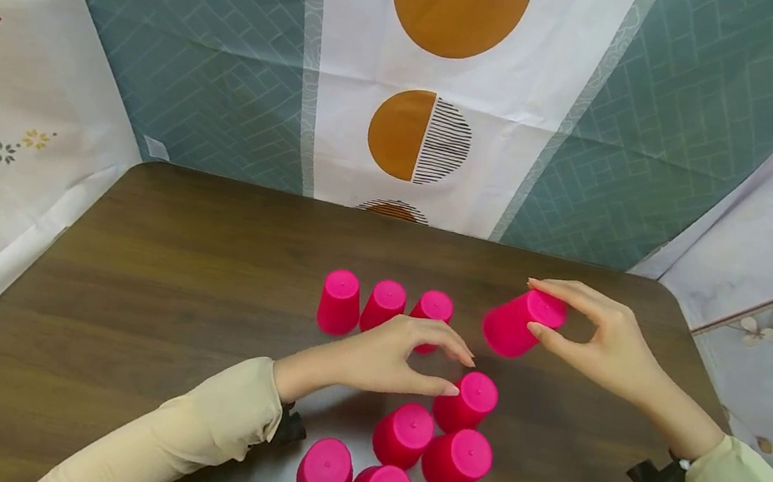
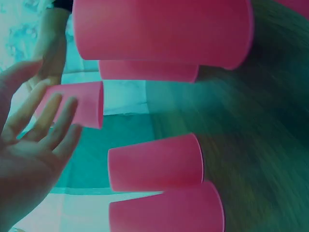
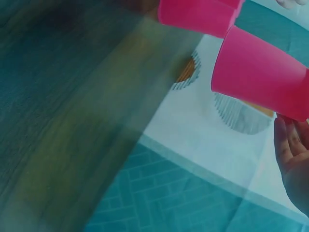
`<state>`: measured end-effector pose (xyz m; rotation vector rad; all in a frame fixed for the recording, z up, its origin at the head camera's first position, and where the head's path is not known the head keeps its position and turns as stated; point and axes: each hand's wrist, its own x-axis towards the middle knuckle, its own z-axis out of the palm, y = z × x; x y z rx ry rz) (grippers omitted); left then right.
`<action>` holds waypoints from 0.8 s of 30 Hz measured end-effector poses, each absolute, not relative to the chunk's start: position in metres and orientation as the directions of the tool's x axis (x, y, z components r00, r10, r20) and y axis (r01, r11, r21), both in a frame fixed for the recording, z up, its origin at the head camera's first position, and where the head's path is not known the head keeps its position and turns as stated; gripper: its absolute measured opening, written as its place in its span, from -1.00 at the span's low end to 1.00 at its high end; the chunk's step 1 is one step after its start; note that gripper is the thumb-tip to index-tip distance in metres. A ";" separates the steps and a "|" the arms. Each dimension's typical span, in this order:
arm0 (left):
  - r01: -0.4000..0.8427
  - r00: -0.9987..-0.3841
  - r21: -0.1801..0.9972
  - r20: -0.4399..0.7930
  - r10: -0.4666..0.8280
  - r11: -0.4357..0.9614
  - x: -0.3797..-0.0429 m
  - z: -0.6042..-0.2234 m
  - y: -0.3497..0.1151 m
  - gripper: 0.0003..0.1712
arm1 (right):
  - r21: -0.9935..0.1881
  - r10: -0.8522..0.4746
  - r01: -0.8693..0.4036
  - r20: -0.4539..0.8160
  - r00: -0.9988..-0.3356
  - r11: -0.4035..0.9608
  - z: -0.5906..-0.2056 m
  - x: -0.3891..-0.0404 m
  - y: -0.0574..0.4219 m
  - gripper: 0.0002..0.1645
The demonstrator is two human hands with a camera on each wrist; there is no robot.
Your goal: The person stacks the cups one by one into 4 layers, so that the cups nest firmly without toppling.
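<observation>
My right hand (image 1: 613,344) pinches a pink plastic cup (image 1: 513,326) between thumb and fingers near its base. That cup is tilted and held up off the table, to the right of the back row. My left hand (image 1: 387,355) hovers with fingers spread and holds nothing; its thumb and fingertips are beside the base of another pink cup (image 1: 470,402), and I cannot tell if they touch it. In the left wrist view the left hand (image 2: 34,145) shows its fingers extended. The right wrist view shows the held cup (image 3: 258,72) with fingers at its narrow end.
Three upside-down pink cups stand in a back row, the leftmost cup (image 1: 339,305) fully visible. Several more upside-down cups, such as the front left cup (image 1: 324,476), cluster near the front. A wooden table (image 1: 160,281) carries them, with a patterned cloth (image 1: 232,65) hanging behind.
</observation>
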<state>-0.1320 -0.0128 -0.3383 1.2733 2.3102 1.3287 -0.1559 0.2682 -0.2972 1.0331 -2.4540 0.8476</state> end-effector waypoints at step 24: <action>0.553 -0.430 0.763 -0.082 0.899 0.334 -0.150 -0.349 0.024 -0.33 | -0.555 -0.521 -0.562 0.251 -0.816 0.613 -0.339 -0.185 0.271 -0.38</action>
